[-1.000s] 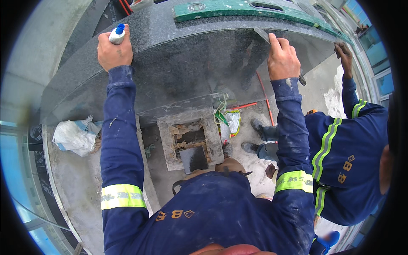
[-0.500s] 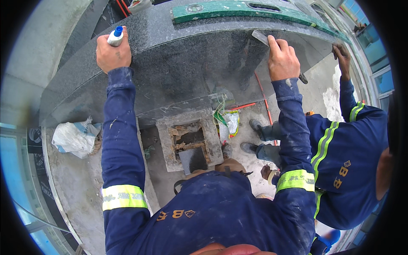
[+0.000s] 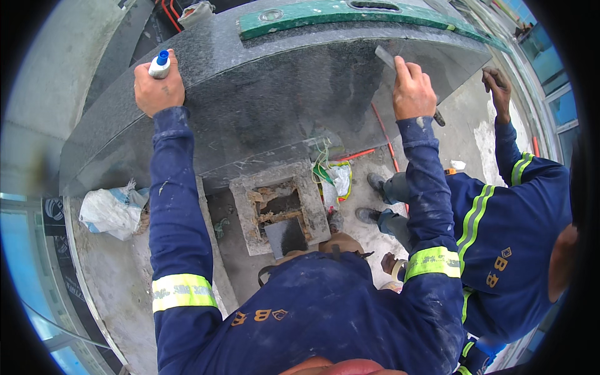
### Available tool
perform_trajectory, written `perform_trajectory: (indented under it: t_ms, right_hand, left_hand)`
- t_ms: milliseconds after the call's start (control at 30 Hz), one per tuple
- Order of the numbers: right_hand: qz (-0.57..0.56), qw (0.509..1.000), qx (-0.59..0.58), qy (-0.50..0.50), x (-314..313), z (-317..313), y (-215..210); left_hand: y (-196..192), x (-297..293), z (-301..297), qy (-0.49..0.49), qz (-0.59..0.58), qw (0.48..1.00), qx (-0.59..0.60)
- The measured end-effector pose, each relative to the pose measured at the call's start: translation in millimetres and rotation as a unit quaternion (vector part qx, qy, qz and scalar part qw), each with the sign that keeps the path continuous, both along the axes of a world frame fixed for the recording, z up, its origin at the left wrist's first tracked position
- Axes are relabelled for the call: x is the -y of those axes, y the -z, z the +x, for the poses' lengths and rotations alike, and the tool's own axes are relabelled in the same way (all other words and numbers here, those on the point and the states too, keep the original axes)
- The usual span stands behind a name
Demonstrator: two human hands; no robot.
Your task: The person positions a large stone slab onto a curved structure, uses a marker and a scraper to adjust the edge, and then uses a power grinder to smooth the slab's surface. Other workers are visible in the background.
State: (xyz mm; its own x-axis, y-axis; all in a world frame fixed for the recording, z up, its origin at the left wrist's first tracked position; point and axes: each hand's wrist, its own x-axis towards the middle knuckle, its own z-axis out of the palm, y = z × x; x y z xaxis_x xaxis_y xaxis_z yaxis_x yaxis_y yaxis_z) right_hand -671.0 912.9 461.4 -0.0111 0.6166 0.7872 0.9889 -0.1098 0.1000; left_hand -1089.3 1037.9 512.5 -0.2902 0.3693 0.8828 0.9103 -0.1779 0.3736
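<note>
Clutching a white bottle [image 3: 159, 67], the left hand [image 3: 158, 92] sits at the edge of the slab [image 3: 269, 87], the right hand [image 3: 414, 90] gripping a blade [image 3: 385, 57] there — uneven pressure could scratch it.

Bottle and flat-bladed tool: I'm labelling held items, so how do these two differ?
The bottle is white with a blue top; the flat-bladed tool has a greyish blade and dark handle end. The bottle looks rounded, while the tool's blade is flat. The left hand holds the bottle, the right hand the tool. Both are partly hidden by the hands.
</note>
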Motion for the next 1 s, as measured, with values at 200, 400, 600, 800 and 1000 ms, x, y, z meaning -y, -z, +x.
perform_trajectory:
  t_ms: [200, 400, 600, 800, 1000]
  right_hand:
    - [0.02, 0.994, -0.004, -0.107, -10.6, -46.7, -11.0]
    - [0.023, 0.998, 0.022, -0.051, -24.7, 1.0, -14.6]
    - [0.031, 0.992, 0.041, -0.113, -15.9, -24.6, -17.2]
    - [0.022, 0.996, 0.043, -0.076, -16.4, -11.4, -14.5]
    - [0.002, 0.993, 0.069, -0.1, -14.9, -14.1, -25.4]
  left_hand:
    - [0.7, -6.5, 2.3, 0.018, 0.009, 1.0, 0.004]
    - [1.3, -6.4, -2.0, 0.011, 0.0, 1.0, 0.005]
    - [3.3, -8.0, 0.0, 0.006, 0.007, 1.0, 0.003]
    - [0.3, -5.9, 2.7, 0.0, 0.015, 1.0, 0.007]
    - [2.8, -5.5, 0.0, 0.005, 0.025, 1.0, 0.006]
